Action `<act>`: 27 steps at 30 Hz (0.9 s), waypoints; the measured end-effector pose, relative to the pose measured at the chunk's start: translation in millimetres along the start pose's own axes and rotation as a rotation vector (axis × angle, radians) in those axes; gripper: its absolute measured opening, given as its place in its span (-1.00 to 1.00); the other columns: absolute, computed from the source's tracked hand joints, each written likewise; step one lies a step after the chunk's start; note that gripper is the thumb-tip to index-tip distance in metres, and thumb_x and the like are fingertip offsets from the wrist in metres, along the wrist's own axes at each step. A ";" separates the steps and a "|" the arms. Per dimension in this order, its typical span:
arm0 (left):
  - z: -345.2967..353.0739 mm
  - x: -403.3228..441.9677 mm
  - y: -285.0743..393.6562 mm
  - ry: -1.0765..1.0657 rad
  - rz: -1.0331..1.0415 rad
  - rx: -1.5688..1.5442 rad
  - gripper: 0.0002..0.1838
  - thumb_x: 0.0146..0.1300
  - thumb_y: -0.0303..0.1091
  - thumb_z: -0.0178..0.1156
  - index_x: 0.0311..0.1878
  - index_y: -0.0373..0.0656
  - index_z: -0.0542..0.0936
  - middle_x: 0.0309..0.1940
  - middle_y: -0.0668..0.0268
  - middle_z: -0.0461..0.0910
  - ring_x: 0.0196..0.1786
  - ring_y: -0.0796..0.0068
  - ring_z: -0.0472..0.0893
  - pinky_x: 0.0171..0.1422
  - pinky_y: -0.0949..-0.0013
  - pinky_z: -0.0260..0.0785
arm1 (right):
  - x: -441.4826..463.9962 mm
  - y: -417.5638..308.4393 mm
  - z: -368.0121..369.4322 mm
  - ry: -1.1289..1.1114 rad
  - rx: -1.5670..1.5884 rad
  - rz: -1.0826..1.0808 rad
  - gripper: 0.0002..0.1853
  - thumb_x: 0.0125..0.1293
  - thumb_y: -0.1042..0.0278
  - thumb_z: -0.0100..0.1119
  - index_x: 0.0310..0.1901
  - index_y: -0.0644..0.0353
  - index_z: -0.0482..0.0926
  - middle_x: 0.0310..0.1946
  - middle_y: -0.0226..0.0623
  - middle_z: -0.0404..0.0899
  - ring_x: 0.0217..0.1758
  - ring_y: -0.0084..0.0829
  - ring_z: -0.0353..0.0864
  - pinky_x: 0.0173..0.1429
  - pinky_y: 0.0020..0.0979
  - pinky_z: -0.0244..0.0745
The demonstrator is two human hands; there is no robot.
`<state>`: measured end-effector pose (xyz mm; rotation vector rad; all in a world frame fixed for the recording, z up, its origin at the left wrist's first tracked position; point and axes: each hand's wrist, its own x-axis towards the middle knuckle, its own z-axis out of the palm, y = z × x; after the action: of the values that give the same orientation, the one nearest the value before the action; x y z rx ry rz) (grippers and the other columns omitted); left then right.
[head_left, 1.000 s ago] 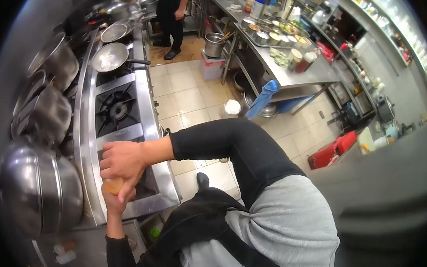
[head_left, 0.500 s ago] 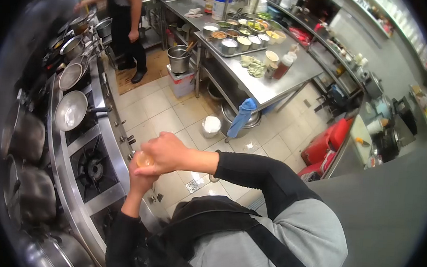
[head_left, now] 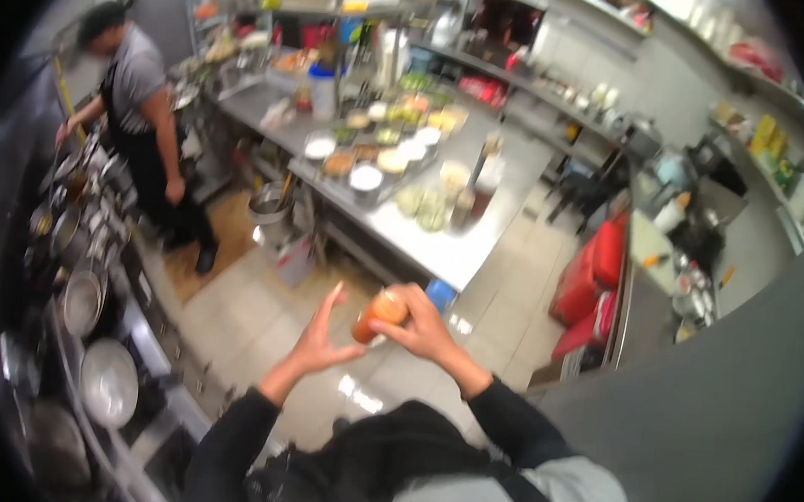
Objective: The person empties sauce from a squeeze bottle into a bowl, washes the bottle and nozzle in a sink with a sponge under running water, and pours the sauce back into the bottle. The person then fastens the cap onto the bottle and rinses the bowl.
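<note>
My right hand [head_left: 429, 331] is wrapped round a small orange-red jar [head_left: 366, 326], holding it tilted in front of my chest. The jar's paler round end faces up and toward me; blur hides whether that is a lid. Beside it, my left hand [head_left: 313, 342] is open, with thumb and fingers spread apart around the near left side of the jar. It holds nothing.
A steel table [head_left: 420, 252] ahead bears several small food containers, bottles and pale green pieces [head_left: 423, 208]. Pans [head_left: 109, 382] line the stove at left, where a co-worker [head_left: 143, 116] stands. Red containers [head_left: 589, 276] stand at right.
My hands were clasped together over the stove's edge; they have moved right and come apart, the left now opened. My view has lifted and turned, showing more of the co-worker.
</note>
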<state>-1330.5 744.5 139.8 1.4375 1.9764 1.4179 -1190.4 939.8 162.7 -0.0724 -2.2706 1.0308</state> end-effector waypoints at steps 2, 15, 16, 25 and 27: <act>-11.0 18.5 -31.0 0.011 -0.075 -0.062 0.21 -0.09 -0.11 0.58 0.56 -0.13 0.01 0.37 -0.02 0.29 0.47 0.10 0.27 0.51 0.07 0.13 | 9.0 32.6 -41.9 0.073 0.233 0.327 -0.43 0.11 0.13 0.54 0.08 0.19 0.52 -0.02 -0.29 0.60 0.02 -0.38 0.62 0.09 -0.37 0.55; -44.7 -68.6 -203.2 0.660 -1.020 -0.330 -0.23 0.20 -0.40 0.35 0.45 -0.15 0.23 -0.10 0.31 0.51 -0.19 0.62 0.48 -0.21 0.54 0.34 | 148.3 382.0 -295.0 0.384 -0.157 0.389 -0.46 0.15 0.31 0.48 0.05 0.24 0.37 -0.10 -0.16 0.65 -0.07 -0.37 0.65 0.01 -0.36 0.56; -46.4 -101.1 -222.0 0.628 -0.979 -0.231 -0.40 0.23 -0.43 0.27 0.33 -0.21 0.33 -0.27 0.32 0.54 -0.32 0.49 0.50 -0.29 0.38 0.37 | 171.7 403.2 -305.4 0.343 -0.298 0.394 -0.46 0.15 0.30 0.48 0.05 0.24 0.37 -0.10 -0.13 0.64 -0.08 -0.33 0.66 0.02 -0.34 0.56; -45.3 -132.9 -287.2 0.851 -0.849 -0.190 -0.74 0.10 -0.57 0.22 -0.10 -0.18 0.56 -0.47 0.50 0.45 -0.38 0.65 0.45 -0.26 0.50 0.36 | 226.3 497.4 -293.2 0.309 -0.370 0.429 -0.42 0.20 0.19 0.43 0.16 0.26 0.42 -0.02 -0.16 0.59 0.01 -0.29 0.61 0.10 -0.32 0.52; -56.6 -87.3 -272.9 0.876 -0.808 -0.102 -0.82 0.16 -0.42 0.31 -0.17 -0.20 0.60 -0.47 0.48 0.49 -0.41 0.64 0.44 -0.31 0.49 0.34 | 225.4 490.3 -294.2 0.194 -0.371 0.360 -0.46 0.29 0.16 0.34 0.19 0.26 0.41 -0.03 -0.16 0.58 -0.06 -0.31 0.62 0.00 -0.32 0.54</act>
<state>-1479.0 639.4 -88.7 -0.1799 2.4340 1.7882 -1301.0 1539.4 85.8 -0.7267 -2.2848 0.7190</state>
